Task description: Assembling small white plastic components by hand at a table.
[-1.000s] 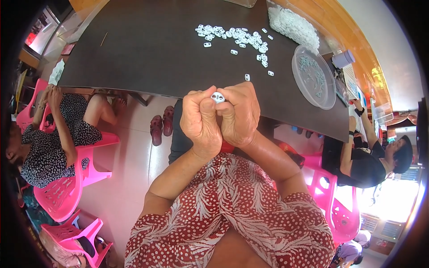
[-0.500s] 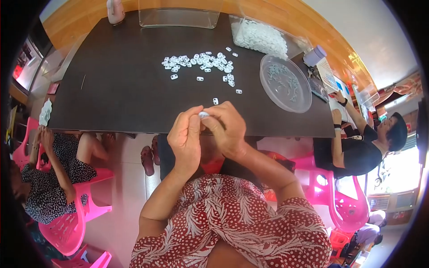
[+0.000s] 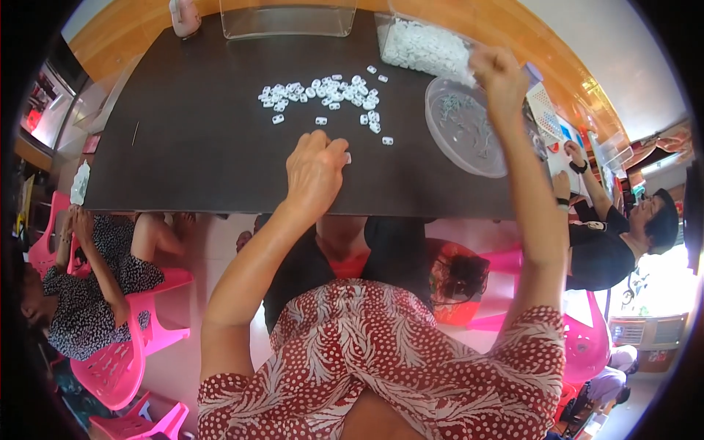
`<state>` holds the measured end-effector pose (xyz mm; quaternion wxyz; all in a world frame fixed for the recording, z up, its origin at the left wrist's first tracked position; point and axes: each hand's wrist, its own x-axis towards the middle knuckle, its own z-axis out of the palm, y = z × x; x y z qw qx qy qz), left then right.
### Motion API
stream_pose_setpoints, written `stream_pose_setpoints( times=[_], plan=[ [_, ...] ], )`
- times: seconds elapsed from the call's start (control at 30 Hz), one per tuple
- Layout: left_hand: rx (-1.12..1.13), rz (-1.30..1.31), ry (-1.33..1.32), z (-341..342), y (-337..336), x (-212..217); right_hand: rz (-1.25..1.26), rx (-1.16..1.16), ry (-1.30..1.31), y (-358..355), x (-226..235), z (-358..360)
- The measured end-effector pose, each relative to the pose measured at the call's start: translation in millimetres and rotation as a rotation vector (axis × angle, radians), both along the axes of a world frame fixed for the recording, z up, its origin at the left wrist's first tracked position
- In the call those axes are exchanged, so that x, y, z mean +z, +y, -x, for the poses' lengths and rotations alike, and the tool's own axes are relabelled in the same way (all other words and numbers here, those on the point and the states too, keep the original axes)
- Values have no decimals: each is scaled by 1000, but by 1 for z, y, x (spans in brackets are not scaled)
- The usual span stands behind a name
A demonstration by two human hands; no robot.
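Note:
My left hand point(image 3: 315, 172) is over the table with its fingers curled down. Its fingertips close on a small white plastic piece point(image 3: 347, 158), of which only an edge shows. My right hand point(image 3: 499, 79) is raised at the right, fingers drawn together, beside the clear box point(image 3: 381, 37) full of white pieces point(image 3: 425, 53). Whatever it may hold is hidden. Loose white two-holed plastic pieces point(image 3: 334, 92) lie in a scattered heap beyond my left hand. Below my right hand, partly covered by that forearm, is a round clear tray point(image 3: 438, 132) with small grey-blue bits.
An empty-looking clear box point(image 3: 286, 33) and a pink bottle point(image 3: 185, 18) stand at the table's far edge. A thin stick point(image 3: 136, 133) lies at the left. People sit on pink chairs point(image 3: 121, 367) at both sides. A perforated white basket point(image 3: 543, 114) is at the right.
My hands were together at the table's near edge over a small white piece. They have parted: the left onto a loose piece on the table, the right up to the filled box.

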<state>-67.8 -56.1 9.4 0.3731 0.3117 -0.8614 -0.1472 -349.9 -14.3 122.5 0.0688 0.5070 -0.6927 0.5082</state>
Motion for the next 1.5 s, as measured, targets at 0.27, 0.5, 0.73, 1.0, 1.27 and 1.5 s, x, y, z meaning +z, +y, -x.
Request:
stream_pose_setpoints(
  times=[0.27, 0.5, 0.73, 1.0, 1.27, 1.5],
  plan=[
    [-79, -71, -116, 16, -16, 0, 77, -389, 529, -98, 69, 112],
    [-274, 90, -225, 16, -18, 9, 208, 211, 232, -42, 25, 47],
    [-270, 400, -350, 0, -5, 4, -368, -24, 327, 26, -19, 32],
    [-142, 228, -105, -6, 7, 8, -549, 48, -26, 62, -81, 53],
    [-128, -139, 122, -12, 29, 12, -472, -10, 358, 32, -100, 47],
    [-123, -274, 207, -17, 29, -1, -453, 42, 481, 25, -102, 46]
  ],
)
